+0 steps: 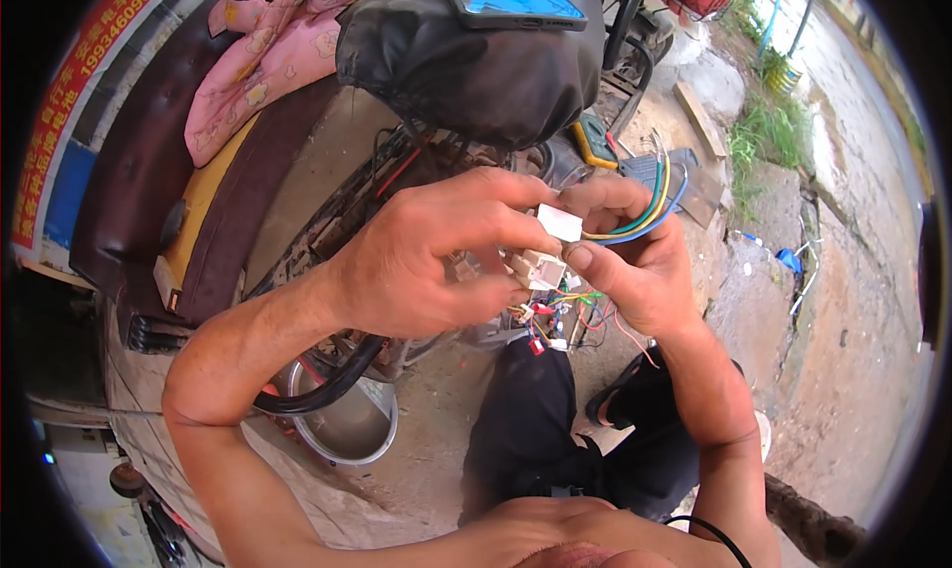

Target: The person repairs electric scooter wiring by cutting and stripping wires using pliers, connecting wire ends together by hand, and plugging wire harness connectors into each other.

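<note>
In front of me, both hands are raised close together over white plastic wire connectors. My left hand (pixel 436 246) is closed, its thumb and index finger around an off-white connector housing (pixel 540 270) with an open socket. Pinched in my right hand (pixel 640 261) is a white connector (pixel 560 223); fingers of my left hand also reach its edge. Blue, yellow and green wires (pixel 635 226) run out of it and curve up past my right fingers to loose ends. Below hangs a bundle of thin coloured wires with small plugs (pixel 540 340).
A black vehicle seat (pixel 476 72) carries a phone (pixel 516 1). Beyond my right hand lies a yellow-and-green multimeter (pixel 595 142). A metal bowl (pixel 347 424) stands on the ground at lower left. On the left, pink patterned fabric (pixel 260 72) drapes over a dark padded bench (pixel 129 171).
</note>
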Demonstrator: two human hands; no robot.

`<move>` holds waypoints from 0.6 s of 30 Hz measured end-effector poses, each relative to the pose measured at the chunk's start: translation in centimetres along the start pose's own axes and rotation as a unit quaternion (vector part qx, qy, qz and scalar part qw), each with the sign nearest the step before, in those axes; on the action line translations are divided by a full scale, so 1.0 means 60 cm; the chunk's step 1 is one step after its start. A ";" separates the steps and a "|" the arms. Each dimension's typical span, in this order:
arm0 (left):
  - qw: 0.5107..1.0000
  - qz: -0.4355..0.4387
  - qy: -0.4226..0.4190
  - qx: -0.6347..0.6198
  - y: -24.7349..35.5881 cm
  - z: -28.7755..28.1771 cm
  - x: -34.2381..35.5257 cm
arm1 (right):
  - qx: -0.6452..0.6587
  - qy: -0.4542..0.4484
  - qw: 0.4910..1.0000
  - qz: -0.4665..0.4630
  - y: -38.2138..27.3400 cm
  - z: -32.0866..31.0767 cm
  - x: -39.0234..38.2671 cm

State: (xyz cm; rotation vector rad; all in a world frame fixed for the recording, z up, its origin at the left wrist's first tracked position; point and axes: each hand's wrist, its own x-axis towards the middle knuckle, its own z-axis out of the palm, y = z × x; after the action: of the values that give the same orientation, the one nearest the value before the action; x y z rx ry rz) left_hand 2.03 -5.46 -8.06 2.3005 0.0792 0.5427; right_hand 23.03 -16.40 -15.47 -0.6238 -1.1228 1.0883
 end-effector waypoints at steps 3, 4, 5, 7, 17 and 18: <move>1.000 0.008 0.012 -0.005 -0.001 -0.001 0.006 | -0.077 0.031 0.997 -0.002 -0.019 0.001 -0.002; 1.000 0.010 0.025 -0.003 0.003 -0.001 0.007 | -0.076 0.031 0.997 -0.002 -0.018 -0.001 -0.003; 1.000 0.010 0.025 -0.003 0.004 -0.001 0.005 | -0.059 0.039 0.997 0.011 -0.015 -0.005 -0.004; 0.998 -0.034 0.051 -0.021 0.005 -0.004 0.001 | -0.038 0.062 0.997 0.032 -0.013 -0.007 -0.002; 0.989 -0.085 0.027 0.120 0.013 -0.009 -0.002 | 0.130 0.077 0.982 0.115 0.010 -0.014 -0.007; 0.989 -0.086 0.027 0.120 0.011 -0.007 -0.002 | 0.130 0.077 0.982 0.117 0.012 -0.013 -0.008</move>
State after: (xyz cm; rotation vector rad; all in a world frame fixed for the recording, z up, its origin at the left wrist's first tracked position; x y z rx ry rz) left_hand 1.68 -5.68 -7.40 2.4801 0.3851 0.5300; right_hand 23.46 -16.48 -16.51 -0.6302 -0.7696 1.3381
